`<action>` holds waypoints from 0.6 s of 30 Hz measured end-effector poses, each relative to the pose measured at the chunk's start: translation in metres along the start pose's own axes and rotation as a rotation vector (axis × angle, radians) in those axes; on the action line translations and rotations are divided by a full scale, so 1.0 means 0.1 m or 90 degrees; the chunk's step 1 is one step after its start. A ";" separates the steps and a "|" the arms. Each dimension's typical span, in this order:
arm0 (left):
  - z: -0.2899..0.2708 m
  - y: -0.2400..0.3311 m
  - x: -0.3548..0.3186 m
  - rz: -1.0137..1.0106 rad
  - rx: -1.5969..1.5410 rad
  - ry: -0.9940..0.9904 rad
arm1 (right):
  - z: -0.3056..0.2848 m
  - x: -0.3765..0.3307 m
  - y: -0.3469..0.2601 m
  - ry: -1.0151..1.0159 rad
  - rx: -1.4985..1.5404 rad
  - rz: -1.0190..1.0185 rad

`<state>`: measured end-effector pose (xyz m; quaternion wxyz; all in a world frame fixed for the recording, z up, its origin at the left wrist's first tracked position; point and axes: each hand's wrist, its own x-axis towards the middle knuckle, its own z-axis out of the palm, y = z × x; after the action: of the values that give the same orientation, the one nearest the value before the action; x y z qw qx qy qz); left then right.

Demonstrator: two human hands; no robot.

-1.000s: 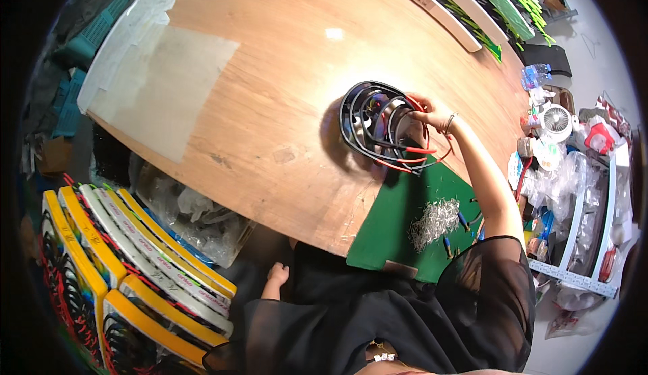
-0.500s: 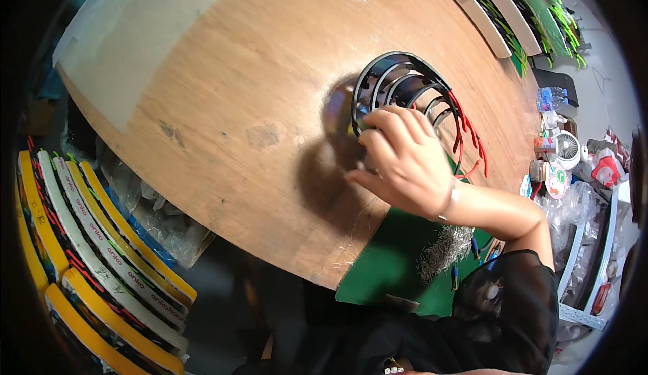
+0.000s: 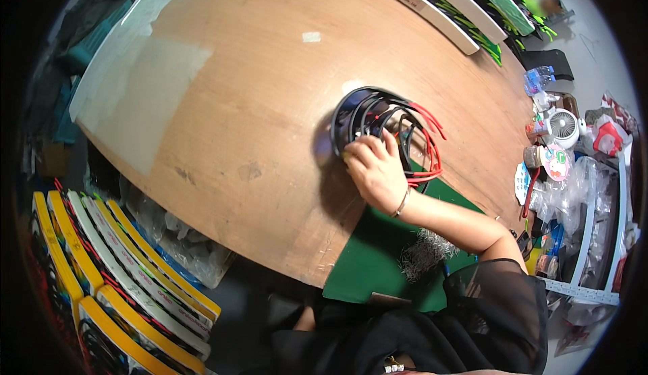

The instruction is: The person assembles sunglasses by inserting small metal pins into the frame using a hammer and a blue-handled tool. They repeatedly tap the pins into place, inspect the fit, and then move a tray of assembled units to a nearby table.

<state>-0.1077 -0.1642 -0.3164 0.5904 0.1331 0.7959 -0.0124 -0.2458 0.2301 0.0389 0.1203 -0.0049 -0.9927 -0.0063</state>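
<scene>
A nested stack of dark, curved sunglasses (image 3: 343, 120) with red-tipped arms stands on the wooden table, lenses toward the left and arms toward the right. My right hand (image 3: 379, 176) reaches over its near side. The fingers are bent and closed on the black frames, with the thumb side partly hidden. How many pairs lie in the stack cannot be made out. My left hand is out of view. A green mat (image 3: 364, 253) lies just below my right hand, and a tangled heap of thin silvery metal pieces (image 3: 424, 253) sits on it, beneath my forearm.
Long white trays (image 3: 432, 14) with green-tipped pieces stand at the far right. Yellow and white trays (image 3: 145, 287) are stacked low on the left. A small white fan (image 3: 563, 127), a plastic bottle (image 3: 539, 79) and clear bags (image 3: 584, 203) crowd the right side.
The whole view has shifted, so the table sits lower and further left. My right hand has come further onto the sunglasses, whose red tips now bunch differently.
</scene>
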 end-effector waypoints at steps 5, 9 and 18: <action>-0.41 0.07 -0.07 0.007 0.016 0.004 | -0.45 -0.04 0.01 0.107 0.310 0.112; -0.72 0.13 -0.13 0.026 0.050 0.008 | -0.78 -0.32 0.04 0.193 0.566 0.095; -1.39 0.28 -0.42 0.159 0.237 -0.006 | -1.08 -1.21 -0.54 0.225 0.318 -0.149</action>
<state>-0.2201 -0.1206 -0.2311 0.5563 0.3374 0.7544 -0.0867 -0.1036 0.1732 0.1145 0.2868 0.1402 -0.9212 0.2226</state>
